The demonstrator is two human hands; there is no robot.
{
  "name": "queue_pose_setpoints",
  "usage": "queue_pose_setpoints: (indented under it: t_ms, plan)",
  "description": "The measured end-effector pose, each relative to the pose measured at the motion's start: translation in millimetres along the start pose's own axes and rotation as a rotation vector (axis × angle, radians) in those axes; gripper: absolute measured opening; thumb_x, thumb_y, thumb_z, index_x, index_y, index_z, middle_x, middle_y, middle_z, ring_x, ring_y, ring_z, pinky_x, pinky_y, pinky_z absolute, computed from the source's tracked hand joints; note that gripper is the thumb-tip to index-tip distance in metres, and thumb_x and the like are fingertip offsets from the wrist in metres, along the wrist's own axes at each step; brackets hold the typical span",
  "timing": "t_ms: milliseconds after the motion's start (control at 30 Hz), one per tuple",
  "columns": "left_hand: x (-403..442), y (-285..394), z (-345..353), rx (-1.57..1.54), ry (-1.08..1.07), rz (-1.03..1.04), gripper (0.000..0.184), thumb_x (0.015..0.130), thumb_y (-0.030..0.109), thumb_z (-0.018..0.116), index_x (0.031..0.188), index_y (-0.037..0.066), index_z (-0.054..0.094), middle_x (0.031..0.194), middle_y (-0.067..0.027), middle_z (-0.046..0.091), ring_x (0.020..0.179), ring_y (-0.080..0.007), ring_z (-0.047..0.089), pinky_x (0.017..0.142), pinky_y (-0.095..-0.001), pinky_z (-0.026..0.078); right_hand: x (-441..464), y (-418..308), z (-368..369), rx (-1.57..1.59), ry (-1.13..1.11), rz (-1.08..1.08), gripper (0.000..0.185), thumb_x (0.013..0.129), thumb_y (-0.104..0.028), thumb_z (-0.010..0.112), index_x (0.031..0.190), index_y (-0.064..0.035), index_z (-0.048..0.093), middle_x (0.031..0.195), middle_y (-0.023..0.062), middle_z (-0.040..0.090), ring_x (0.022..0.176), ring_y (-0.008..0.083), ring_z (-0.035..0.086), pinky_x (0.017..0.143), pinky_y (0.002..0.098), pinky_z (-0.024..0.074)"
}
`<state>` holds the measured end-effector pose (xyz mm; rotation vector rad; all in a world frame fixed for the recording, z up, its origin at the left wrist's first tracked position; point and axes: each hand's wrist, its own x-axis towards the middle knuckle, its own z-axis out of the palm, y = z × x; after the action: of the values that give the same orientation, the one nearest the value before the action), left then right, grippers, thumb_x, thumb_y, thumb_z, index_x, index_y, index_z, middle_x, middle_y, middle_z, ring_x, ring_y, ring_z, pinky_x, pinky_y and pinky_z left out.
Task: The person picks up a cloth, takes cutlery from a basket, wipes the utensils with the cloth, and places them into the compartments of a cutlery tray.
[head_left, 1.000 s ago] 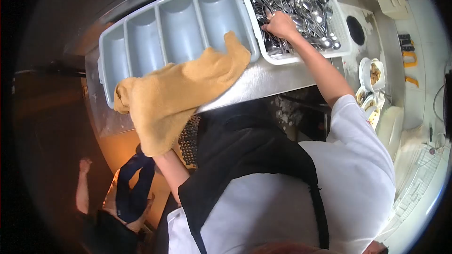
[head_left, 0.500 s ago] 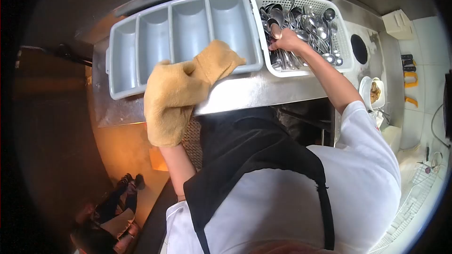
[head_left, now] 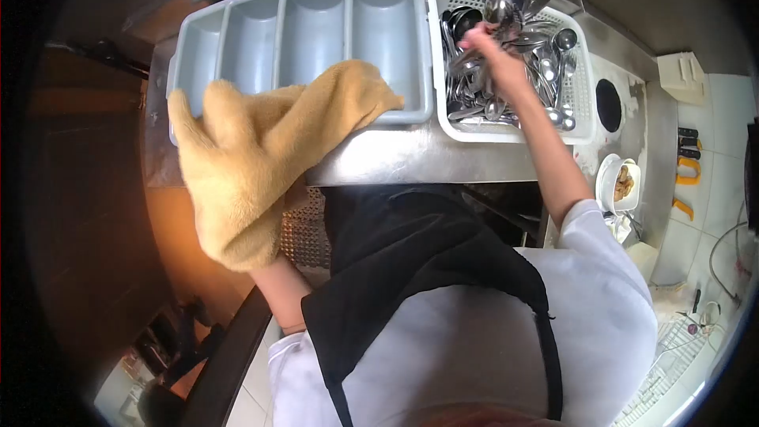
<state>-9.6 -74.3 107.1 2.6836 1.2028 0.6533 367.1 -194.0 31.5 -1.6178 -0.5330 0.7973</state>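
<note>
My right hand (head_left: 503, 63) is closed round a bunch of spoons (head_left: 500, 6) above the white basket (head_left: 587, 87), their bowls pointing up and away from me. Loose cutlery (head_left: 545, 71) fills the basket below. A tan cloth (head_left: 245, 166) covers my left hand completely, so its fingers cannot be seen; only the forearm shows. The cloth lies over the near edge of a grey tray (head_left: 428, 55) with several long compartments, which stands left of the basket.
The steel counter (head_left: 387, 156) runs under tray and basket. On the right are a dark round hole (head_left: 609, 105), a white dish with food (head_left: 624, 183) and yellow-handled tools (head_left: 688, 171) near the wall. Another person (head_left: 158, 364) is at the lower left.
My right hand has closed on spoons and lifted them from the pile. My left hand and the cloth have shifted left, and the cloth has spread out over the tray's near edge.
</note>
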Motion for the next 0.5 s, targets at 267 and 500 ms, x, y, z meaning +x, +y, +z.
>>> queue_pose_setpoints:
  t_ms: [267,500]
  plan:
    - [6.4,20.3,6.5,0.286,-0.012,0.111,0.051,0.082,0.013,0.070,0.128,0.004,0.050,0.122,-0.0101,0.057,0.111,-0.0216,0.056,0.097,-0.0309,0.045,24.4,41.0,0.3,-0.012,-0.013,-0.088,0.020,0.085,-0.016,0.068,0.094,-0.0007,0.060,0.071,0.0028,0.061,0.068,0.0129,0.062,0.061,0.0273,0.0491]
    - [28.5,22.5,1.2,-0.559,0.048,0.008,0.035,0.090,0.011,0.059,0.123,0.003,0.050,0.112,-0.0071,0.058,0.097,-0.0172,0.058,0.087,-0.0279,0.049,-66.4,-104.0,39.7,-0.305,-0.079,-0.095,0.023,0.082,-0.017,0.066,0.090,0.0036,0.061,0.069,0.0061,0.063,0.056,0.0122,0.059,0.053,0.0283,0.0493]
